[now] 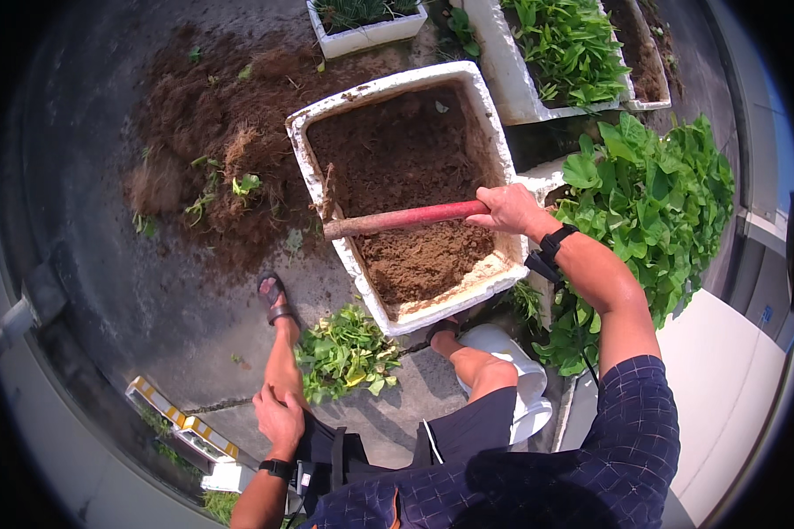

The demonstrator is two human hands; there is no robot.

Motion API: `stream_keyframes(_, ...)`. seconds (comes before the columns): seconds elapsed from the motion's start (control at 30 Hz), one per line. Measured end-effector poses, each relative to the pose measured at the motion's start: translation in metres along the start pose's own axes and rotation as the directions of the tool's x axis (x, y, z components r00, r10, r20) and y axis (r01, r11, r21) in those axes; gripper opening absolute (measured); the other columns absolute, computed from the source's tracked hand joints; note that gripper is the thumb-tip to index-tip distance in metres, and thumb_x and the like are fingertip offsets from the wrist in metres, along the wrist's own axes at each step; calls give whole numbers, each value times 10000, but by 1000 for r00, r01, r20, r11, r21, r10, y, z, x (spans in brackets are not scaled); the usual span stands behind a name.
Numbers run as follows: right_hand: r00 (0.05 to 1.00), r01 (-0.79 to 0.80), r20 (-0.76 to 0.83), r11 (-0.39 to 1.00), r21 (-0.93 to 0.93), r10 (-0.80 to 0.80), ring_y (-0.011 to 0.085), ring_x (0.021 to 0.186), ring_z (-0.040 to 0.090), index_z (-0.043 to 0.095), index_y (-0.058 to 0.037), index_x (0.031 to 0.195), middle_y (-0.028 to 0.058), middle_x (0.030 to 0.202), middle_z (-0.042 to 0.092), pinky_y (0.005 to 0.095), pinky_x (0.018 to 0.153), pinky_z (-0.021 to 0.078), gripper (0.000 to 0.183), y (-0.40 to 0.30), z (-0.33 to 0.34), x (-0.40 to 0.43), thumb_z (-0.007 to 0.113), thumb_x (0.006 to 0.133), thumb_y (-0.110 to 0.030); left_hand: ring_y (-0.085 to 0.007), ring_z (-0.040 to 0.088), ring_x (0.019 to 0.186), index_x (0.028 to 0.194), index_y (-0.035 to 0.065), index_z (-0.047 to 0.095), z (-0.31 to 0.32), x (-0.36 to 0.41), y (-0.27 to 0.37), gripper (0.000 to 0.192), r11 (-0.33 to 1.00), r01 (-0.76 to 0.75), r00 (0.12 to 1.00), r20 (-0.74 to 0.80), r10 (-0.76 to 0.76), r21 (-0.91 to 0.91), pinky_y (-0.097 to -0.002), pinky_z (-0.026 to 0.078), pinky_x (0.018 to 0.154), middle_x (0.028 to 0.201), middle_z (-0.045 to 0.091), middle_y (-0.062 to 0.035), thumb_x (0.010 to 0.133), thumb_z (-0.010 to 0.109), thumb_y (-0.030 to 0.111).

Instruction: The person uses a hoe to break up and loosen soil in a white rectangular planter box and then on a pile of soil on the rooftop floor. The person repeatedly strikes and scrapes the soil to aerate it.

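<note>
My right hand [508, 209] is closed around the red end of a long handle [410, 218], which lies across a white foam planter box [403, 327]. The handle's worn, brownish end reaches past the box's left rim; a thin dirt-caked piece stands up beside it, and its shape is not clear. Brown soil [423, 258] covers the bottom of the box, loose and lighter in the near part, darker in the far part. My left hand [280, 420] rests on my left knee with nothing seen in it.
A heap of dark soil and roots [231, 145] lies left of the box. Cut leaves [347, 354] lie between my feet. White buckets [513, 370] stand by my right leg. Leafy plants [648, 198] grow at the right; more foam planters [370, 36] stand beyond the box.
</note>
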State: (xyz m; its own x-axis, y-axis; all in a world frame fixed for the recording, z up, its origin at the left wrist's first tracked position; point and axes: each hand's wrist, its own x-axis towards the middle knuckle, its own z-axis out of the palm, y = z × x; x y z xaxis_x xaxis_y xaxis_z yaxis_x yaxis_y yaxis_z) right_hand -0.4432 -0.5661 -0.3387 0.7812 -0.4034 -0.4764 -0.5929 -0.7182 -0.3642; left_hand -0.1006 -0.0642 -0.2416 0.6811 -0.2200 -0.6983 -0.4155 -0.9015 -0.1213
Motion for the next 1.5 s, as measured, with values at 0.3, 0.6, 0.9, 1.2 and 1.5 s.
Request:
stream_keyframes(0.3, 858, -511, -119, 854, -96, 500, 422, 816, 724, 748, -45, 895, 235, 822, 732, 524, 749, 575, 598, 28, 37, -7, 583, 968, -615, -408, 540, 1277, 1426, 61, 534, 10, -12, 1, 575, 1000, 5, 1000, 0, -5, -14, -514, 472, 1036, 1374, 529, -205, 913, 671, 280)
stream_keyframes(0.6, 925, -380, 0, 923, 62, 381, 454, 741, 686, 635, -63, 893, 223, 757, 696, 539, 669, 545, 510, -45, 20, -92, 635, 956, -569, -412, 572, 1234, 1401, 47, 546, 5, -3, 0, 563, 1000, -16, 1000, -5, 16, 12, -507, 479, 1025, 1351, 547, -203, 906, 671, 283)
stream_keyframes(0.9, 788, -612, -73, 766, -194, 611, 394, 838, 739, 769, -51, 940, 222, 886, 751, 496, 736, 590, 642, 46, 1, 8, 582, 944, -664, -408, 580, 1223, 1395, 46, 549, 21, -13, 2, 545, 1000, -5, 999, -50, 5, -6, -508, 487, 1009, 1348, 552, -203, 912, 667, 268)
stream_keyframes(1.2, 732, -680, 53, 733, 5, 679, 478, 826, 705, 712, 2, 958, 300, 847, 712, 562, 758, 554, 601, -31, 79, -106, 581, 986, -584, -408, 577, 1230, 1408, 64, 549, 16, -17, -8, 559, 1000, -3, 1000, -5, 3, 23, -516, 487, 1019, 1366, 549, -196, 907, 664, 285)
stream_keyframes(1.5, 618, -764, 283, 477, 434, 733, 502, 877, 679, 687, -11, 924, 296, 860, 701, 566, 767, 524, 597, -211, 61, -236, 579, 974, -596, -427, 589, 1186, 1359, 71, 574, -1, -6, -9, 508, 999, -12, 998, 58, 9, 53, -534, 498, 985, 1308, 563, -201, 914, 656, 303)
